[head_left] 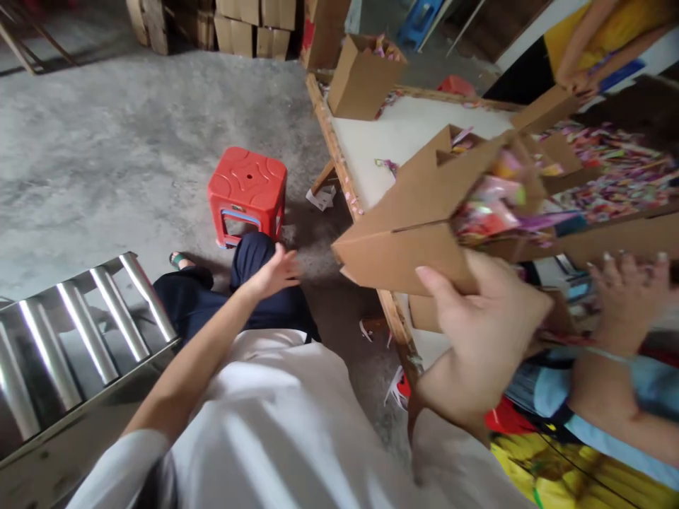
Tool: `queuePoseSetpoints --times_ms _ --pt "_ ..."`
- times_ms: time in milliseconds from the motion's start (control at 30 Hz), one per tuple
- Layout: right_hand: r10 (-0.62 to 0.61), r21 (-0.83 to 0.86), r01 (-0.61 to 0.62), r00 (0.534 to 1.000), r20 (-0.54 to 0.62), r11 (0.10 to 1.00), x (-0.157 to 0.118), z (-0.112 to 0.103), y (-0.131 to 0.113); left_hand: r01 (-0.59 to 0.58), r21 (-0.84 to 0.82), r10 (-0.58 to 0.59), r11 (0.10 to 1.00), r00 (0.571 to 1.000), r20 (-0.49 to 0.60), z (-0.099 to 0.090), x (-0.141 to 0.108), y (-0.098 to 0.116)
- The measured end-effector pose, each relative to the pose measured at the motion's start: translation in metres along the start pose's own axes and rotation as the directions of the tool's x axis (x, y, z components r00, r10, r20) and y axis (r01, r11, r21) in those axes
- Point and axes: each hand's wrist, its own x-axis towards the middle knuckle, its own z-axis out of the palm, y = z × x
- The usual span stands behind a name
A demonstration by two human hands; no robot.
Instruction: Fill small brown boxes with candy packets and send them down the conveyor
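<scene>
My right hand [485, 329] grips the near edge of a brown cardboard box [419, 205], its thumb pressed on the outer wall and its other fingers hidden. The box is tilted, with its open side to the right. Colourful small wrapped packets [493, 205] fill that opening. Over my dark trousers hangs my left hand [276, 272], holding nothing, its fingers apart and slightly blurred. A red plastic stool [248, 180] stands on the floor just beyond it.
A metal roller conveyor [88, 332] lies at my left. The wood-edged table [366, 141] bears another filled box [363, 78] and a packet heap [626, 170]. A co-worker's hand [629, 297] is close at right; a person in yellow [599, 42] stands across. Cartons [254, 25] are stacked behind.
</scene>
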Motion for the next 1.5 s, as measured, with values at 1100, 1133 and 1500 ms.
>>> queuePoseSetpoints --times_ms 1100,1133,1500 --pt "-0.957 0.758 0.629 -0.072 0.282 0.176 -0.158 0.242 -0.44 0.174 0.898 0.912 0.405 -0.014 -0.409 -0.265 -0.364 0.027" --pt "-0.96 0.757 0.628 -0.052 0.274 0.182 -0.16 0.245 -0.441 0.262 0.896 0.918 0.358 0.077 -0.39 -0.266 -0.368 0.034" --pt "-0.961 0.893 0.45 0.251 -0.114 0.012 -0.126 0.231 -0.393 0.732 0.629 0.858 0.263 0.121 -0.499 -0.268 -0.313 0.048"
